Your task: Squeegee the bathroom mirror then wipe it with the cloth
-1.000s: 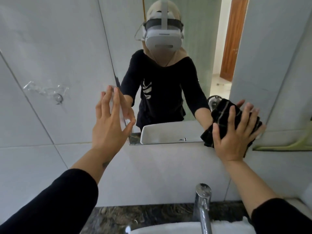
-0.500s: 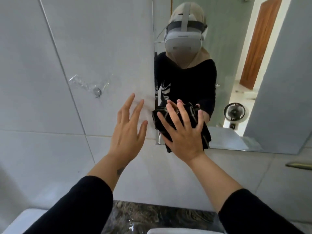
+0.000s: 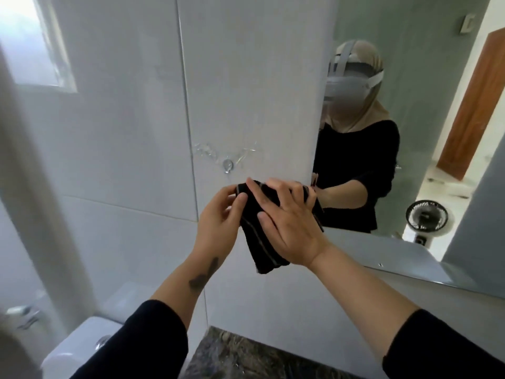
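The black cloth [image 3: 259, 236] with thin grey stripes hangs folded in front of the white wall tiles, just left of the mirror's left edge. My right hand [image 3: 287, 228] lies spread over it and grips it. My left hand [image 3: 218, 222] pinches the cloth's upper left corner with thumb and fingers. The mirror [image 3: 426, 105] fills the right side of the view and reflects a person in black with a headset. No squeegee is in view.
A small metal hook [image 3: 227, 164] with clear adhesive traces sits on the tile just above my hands. A white toilet [image 3: 79, 348] stands at lower left, a dark marble counter [image 3: 232, 356] below. A window [image 3: 35, 42] is at upper left.
My view has swung left. My right hand has carried the cloth off the mirror's lower left corner onto the tiled wall side, and my left hand, open before, has taken hold of the cloth.
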